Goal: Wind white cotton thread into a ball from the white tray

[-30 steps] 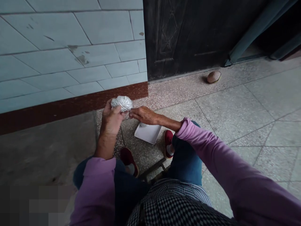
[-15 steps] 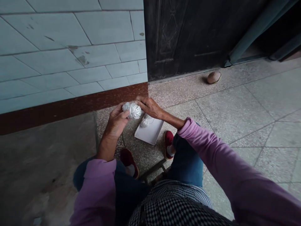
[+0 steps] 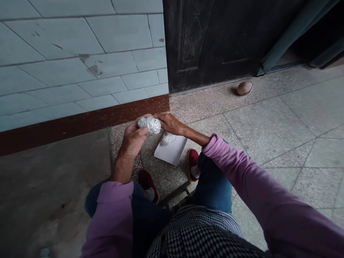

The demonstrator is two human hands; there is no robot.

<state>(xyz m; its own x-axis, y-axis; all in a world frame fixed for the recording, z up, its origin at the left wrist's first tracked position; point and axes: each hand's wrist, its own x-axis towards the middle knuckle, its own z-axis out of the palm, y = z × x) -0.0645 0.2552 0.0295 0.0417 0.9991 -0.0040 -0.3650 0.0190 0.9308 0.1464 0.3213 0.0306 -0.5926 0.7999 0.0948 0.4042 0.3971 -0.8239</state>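
A ball of shiny white yarn is in my left hand, the thumb in front and the fingers behind. Against its right side lies my right hand, fingers bent in at the yarn, their tips partly hidden by the ball. Below, a shallow white box rests on the floor between my feet. Inside the box sits a smaller white yarn ball, and a thin strand loops beside it.
A tiled wall with a brown base strip stands ahead on the left, a dark door on the right. Near the door lies a rounded brownish object. My red shoes flank the box. A bar-like frame shows under me.
My right hand has come slightly down and left, closer against the yarn ball. The ball has shifted a little left in my left hand. The box stays put.
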